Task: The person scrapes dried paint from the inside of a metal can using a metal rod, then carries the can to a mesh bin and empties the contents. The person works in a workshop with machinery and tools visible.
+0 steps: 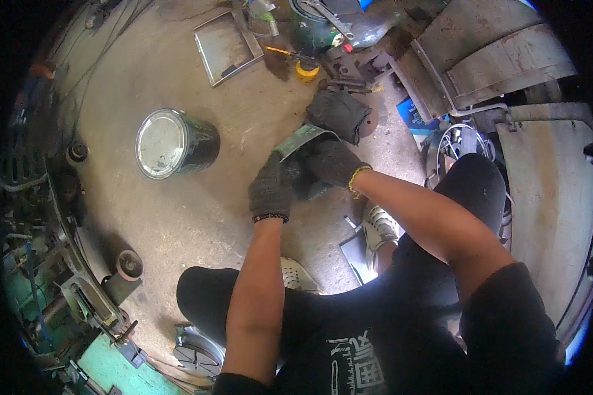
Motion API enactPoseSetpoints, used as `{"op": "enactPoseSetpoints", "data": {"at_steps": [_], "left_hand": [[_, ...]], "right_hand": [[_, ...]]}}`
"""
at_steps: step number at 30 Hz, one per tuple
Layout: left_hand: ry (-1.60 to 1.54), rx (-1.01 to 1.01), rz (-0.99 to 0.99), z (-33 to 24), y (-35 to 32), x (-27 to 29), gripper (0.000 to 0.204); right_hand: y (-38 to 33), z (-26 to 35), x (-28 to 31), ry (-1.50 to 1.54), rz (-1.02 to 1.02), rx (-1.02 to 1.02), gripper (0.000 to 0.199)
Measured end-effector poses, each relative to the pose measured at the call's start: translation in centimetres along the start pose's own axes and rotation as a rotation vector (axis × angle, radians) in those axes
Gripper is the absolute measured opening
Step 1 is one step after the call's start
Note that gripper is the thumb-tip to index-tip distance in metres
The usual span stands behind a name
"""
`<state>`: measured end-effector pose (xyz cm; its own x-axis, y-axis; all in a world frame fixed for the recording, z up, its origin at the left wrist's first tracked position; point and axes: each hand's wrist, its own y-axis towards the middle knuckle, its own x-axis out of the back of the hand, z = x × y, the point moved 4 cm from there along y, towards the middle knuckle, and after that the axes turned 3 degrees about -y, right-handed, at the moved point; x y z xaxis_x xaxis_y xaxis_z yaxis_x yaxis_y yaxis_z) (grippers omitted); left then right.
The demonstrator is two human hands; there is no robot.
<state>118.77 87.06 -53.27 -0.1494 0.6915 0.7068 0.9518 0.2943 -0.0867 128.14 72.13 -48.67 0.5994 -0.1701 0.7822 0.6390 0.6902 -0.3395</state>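
Observation:
A curved, greenish metal piece (304, 139) is held up over the floor in front of me, between my two hands. My left hand (271, 189), in a dark knitted glove, grips its left end. Inside the curve, against its near side, is my right hand (337, 162), gloved the same way with the fingers bent. Those fingertips are hidden, so what they hold does not show. Something dark (308, 187) sits just below the hands, its kind unclear. A crumpled black cloth (339, 115) lies just beyond the metal piece.
A dark can with a silvery lid (161, 145) stands to the left. Farther off are a shallow metal frame (227, 49), a yellow-capped item (307, 70) and a green bucket (313, 29). Large metal sheets (547, 197) line the right; machinery (79, 289) fills the left.

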Motion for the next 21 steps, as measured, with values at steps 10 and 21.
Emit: {"op": "enactPoseSetpoints", "data": {"at_steps": [10,21], "left_hand": [[0.126,-0.009,-0.060,-0.5,1.2,0.1,0.039],[0.101,0.024,-0.065,0.1,2.3,0.3,0.038]], "right_hand": [[-0.2,-0.2,-2.9,-0.261,-0.200,-0.003,0.030],[-0.9,0.6,-1.3,0.480,-0.553,-0.023,0.013]]}}
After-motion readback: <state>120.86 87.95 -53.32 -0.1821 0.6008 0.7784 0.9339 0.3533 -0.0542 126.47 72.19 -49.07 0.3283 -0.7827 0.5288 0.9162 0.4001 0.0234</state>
